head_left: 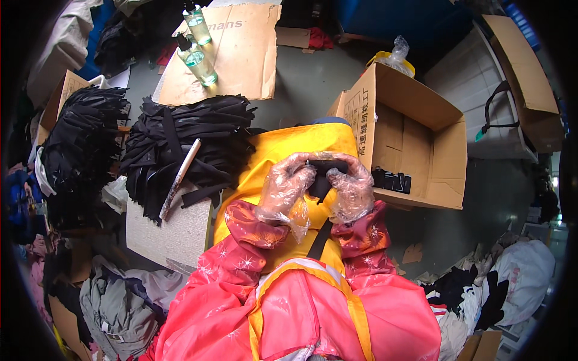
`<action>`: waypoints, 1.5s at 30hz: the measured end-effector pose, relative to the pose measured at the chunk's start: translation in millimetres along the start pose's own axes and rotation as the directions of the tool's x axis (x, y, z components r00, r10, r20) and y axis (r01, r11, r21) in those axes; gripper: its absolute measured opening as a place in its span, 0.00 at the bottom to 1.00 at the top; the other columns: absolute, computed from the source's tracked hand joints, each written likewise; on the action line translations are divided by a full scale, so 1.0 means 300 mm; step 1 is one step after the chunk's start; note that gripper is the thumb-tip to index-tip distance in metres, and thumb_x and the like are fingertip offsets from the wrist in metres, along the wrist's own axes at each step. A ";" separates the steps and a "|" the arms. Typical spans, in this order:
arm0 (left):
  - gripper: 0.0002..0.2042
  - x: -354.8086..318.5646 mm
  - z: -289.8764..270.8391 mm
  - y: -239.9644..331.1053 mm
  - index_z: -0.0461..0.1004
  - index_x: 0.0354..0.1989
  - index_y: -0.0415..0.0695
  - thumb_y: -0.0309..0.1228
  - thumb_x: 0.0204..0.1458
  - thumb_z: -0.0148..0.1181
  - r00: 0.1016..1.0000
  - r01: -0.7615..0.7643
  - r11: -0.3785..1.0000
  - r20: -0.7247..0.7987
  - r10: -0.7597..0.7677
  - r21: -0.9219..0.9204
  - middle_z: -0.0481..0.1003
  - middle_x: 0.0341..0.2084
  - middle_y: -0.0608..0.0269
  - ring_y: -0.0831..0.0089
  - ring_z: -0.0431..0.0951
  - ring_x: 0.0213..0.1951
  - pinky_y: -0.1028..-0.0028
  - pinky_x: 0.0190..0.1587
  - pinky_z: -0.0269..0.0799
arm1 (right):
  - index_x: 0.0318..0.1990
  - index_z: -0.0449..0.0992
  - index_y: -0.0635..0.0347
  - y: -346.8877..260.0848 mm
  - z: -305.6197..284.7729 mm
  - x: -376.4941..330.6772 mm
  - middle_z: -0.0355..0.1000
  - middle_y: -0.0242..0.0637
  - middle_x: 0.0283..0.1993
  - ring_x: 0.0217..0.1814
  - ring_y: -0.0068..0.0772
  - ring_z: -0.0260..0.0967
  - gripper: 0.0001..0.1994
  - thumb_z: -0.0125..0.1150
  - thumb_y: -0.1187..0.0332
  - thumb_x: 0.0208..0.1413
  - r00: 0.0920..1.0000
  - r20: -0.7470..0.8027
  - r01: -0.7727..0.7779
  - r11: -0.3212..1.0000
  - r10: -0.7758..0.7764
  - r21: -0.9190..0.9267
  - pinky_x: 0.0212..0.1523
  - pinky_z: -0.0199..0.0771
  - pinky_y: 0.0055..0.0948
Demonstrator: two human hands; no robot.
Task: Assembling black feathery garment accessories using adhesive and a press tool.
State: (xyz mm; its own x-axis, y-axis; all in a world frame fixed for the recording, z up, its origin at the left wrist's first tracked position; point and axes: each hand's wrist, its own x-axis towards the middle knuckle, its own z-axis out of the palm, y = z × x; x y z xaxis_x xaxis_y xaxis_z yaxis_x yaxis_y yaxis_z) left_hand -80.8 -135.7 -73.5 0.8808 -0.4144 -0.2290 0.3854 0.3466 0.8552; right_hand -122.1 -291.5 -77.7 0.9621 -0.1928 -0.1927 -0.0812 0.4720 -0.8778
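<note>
In my lap, over the yellow apron [310, 139], a black fabric strip [320, 188] is pinched between both hands. My left hand [284, 188], in a clear plastic glove, grips the strip's left side. My right hand [354, 191], gloved the same way, holds its right side, with the fingers curled behind. A long black tail hangs down the apron below. To the left lies a thick bundle of black strips [205, 141], with a whitish, dark-stained stick [180, 177] resting across it. Just right of my hands, an open cardboard box [442, 138] holds a few black folded pieces [392, 180].
Two clear pump bottles of greenish liquid [198, 65] stand on a cardboard sheet [247, 72] at the far left. A second bundle of black strips [81, 141] is beyond the first. Cloth heaps lie at lower left [114, 307] and lower right [463, 295].
</note>
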 end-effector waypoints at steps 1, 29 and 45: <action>0.12 0.000 -0.005 0.005 0.72 0.49 0.36 0.27 0.58 0.52 0.998 0.065 0.997 -0.013 -0.065 -0.052 0.73 0.30 0.64 0.79 0.72 0.26 0.78 0.27 0.73 | 0.48 0.71 0.67 -0.003 0.004 -0.006 0.74 0.44 0.48 0.51 0.35 0.72 0.16 0.60 0.82 0.51 1.000 -0.008 0.005 1.000 -0.005 0.014 0.55 0.73 0.34; 0.18 0.003 -0.053 0.046 0.68 0.53 0.37 0.24 0.53 0.60 0.996 0.046 0.997 0.075 -0.042 -0.062 0.74 0.39 0.62 0.77 0.73 0.38 0.76 0.43 0.71 | 0.41 0.71 0.63 -0.001 0.043 -0.016 0.74 0.39 0.39 0.37 0.28 0.73 0.13 0.62 0.83 0.47 0.996 -0.062 -0.067 0.996 0.063 -0.063 0.38 0.76 0.24; 0.13 0.019 -0.122 0.096 0.72 0.47 0.33 0.19 0.53 0.58 0.991 -0.081 0.993 0.098 0.089 -0.081 0.76 0.40 0.60 0.74 0.76 0.43 0.75 0.47 0.72 | 0.44 0.70 0.66 0.015 0.079 0.071 0.73 0.41 0.42 0.41 0.33 0.73 0.11 0.56 0.76 0.52 0.971 0.238 0.043 0.974 0.011 -0.221 0.43 0.75 0.27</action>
State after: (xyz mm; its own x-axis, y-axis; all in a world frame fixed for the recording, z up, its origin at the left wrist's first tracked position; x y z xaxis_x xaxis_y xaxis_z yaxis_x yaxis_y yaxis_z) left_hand -54.5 -97.2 -67.4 0.8805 -0.4622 -0.1057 0.3337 0.4457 0.8306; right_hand -95.8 -272.9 -75.3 0.9955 0.0231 -0.0924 -0.0952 0.2612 -0.9606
